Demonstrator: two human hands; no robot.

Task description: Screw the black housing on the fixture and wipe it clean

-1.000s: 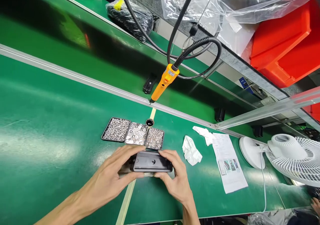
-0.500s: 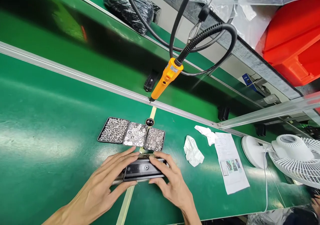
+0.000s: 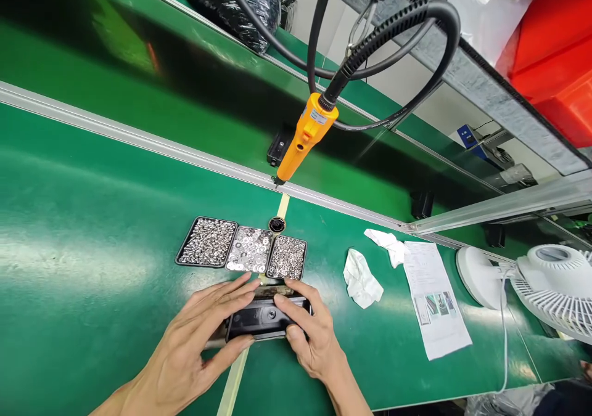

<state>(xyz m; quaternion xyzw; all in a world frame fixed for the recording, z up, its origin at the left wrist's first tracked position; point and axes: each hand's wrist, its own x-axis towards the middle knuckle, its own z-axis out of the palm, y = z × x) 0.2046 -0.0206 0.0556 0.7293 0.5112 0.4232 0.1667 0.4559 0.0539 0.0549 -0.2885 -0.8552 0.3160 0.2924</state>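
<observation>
Head view: the left hand (image 3: 185, 339) and right hand (image 3: 315, 337), fingers part-curled, gripped a black rectangular housing (image 3: 247, 323) between them; beyond them the electric screwdriver (image 3: 305, 137) hung unheld, and whether the housing's centre hole (image 3: 271, 314) was filled, I couldn't tell.

— What's cut off?
— The red plastic bin (image 3: 555, 65) at two o'clock, the desk fan (image 3: 552, 262) past three.
— Hidden?
— The black housing (image 3: 259, 320), partly, behind both hands (image 3: 312, 336).
— Printed sheet (image 3: 438, 326), four o'clock?
— Print too small.
</observation>
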